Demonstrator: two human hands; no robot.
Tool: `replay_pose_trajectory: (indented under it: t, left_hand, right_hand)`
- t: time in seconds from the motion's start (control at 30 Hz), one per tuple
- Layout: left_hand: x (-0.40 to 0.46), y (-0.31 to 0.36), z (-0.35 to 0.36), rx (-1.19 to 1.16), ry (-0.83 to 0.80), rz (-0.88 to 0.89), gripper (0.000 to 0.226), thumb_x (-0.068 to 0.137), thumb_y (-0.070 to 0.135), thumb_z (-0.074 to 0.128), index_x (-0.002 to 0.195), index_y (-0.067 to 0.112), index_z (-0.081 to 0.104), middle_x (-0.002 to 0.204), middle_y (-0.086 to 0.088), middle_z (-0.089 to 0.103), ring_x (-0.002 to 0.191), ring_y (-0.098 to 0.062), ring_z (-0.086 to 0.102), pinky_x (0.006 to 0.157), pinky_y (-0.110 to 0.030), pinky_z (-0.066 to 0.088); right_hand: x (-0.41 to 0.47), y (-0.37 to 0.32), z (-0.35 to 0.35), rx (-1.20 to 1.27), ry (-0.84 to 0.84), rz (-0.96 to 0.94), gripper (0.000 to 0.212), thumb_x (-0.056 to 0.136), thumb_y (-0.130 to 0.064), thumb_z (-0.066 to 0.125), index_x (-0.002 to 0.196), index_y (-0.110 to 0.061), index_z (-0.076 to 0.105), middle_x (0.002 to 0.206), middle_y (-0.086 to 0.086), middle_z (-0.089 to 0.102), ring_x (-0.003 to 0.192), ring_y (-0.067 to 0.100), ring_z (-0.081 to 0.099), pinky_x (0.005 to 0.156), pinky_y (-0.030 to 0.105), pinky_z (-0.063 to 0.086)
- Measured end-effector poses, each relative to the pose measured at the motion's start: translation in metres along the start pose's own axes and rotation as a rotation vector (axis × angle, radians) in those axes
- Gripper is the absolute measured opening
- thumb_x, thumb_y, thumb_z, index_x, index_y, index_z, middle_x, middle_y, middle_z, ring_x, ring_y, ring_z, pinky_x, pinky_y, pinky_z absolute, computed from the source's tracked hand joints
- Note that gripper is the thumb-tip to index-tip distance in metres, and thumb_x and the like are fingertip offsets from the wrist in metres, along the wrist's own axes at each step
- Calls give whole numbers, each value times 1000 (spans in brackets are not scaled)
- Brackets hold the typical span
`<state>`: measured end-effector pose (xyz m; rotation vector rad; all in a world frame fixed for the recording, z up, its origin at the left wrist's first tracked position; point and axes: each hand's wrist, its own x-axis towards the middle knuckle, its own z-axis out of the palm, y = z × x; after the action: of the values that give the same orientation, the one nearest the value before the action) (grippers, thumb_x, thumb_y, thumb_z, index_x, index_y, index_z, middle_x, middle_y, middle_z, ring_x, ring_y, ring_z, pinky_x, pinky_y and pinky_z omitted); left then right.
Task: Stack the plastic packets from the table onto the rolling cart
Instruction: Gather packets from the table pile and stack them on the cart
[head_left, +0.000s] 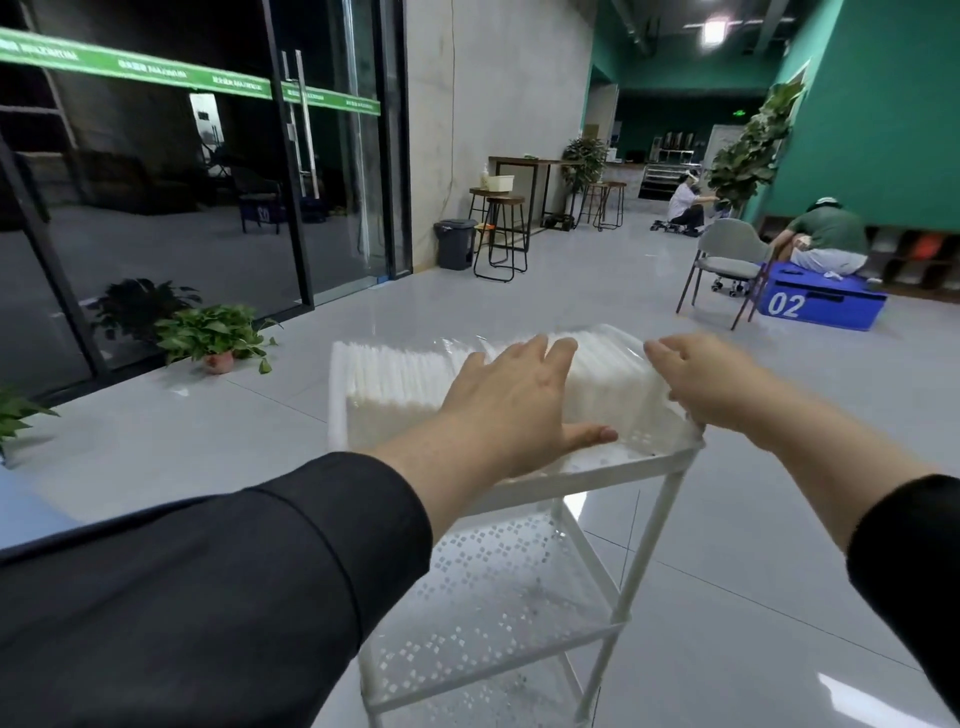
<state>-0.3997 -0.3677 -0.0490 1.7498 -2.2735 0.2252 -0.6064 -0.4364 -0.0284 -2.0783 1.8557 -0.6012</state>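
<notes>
Head view. Left grip (511, 400): fingers straight and spread, palm laid flat on top of the plastic packets (602, 384), thumb (587, 434) stretched along the near side of the stack. Right grip (701, 382): fingers curled over the right end of the packets, pinching the clear wrap there. Both forearms bare from the wrist, dark sleeves (208, 597) further back.

Plastic packets: clear-wrapped stack of white sheets, lying in the top tray of the rolling cart (618, 470), filling most of the tray from left to right.

Rolling cart: white, thin upright posts, perforated shelves; the middle shelf (498, 587) and a lower one show below the top tray. It stands on a glossy grey tiled floor (753, 623).

Surroundings: glass doors (306, 156) with a green strip at left; potted plant (218, 338) on the floor beside them. Further off, bar stools (501, 234), a grey bin (456, 243), a grey chair (727, 265), a blue box marked 02 (821, 304), green wall at right. Two people sit low in the background.
</notes>
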Motion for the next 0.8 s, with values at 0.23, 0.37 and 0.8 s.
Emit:
replay_pose_trajectory:
  t: [0.23, 0.37, 0.8]
  left_hand:
    - [33, 3, 14, 150, 26, 42, 87, 89, 81, 30, 153, 22, 27, 150, -3, 47, 136, -24, 45, 106, -49, 39]
    - [36, 0, 14, 171, 29, 29, 86, 90, 81, 26, 153, 22, 29, 148, -2, 50, 134, -24, 48, 104, -47, 41]
    - [-69, -60, -54, 254, -90, -295, 83, 89, 80, 23, 155, 30, 30, 157, 11, 41, 140, -16, 44, 110, -44, 37]
  right_hand:
    - [-4, 17, 20, 484, -69, 29, 45, 101, -52, 45, 99, -17, 73, 100, 6, 75, 99, 29, 70, 96, 52, 54]
    - [-3, 19, 23, 548, -66, 70, 47, 101, -52, 48, 94, -13, 74, 101, 8, 74, 100, 29, 69, 98, 49, 53]
    - [-6, 16, 17, 719, -183, 222, 44, 97, -55, 55, 94, -13, 69, 100, 3, 72, 89, 25, 69, 84, 39, 56]
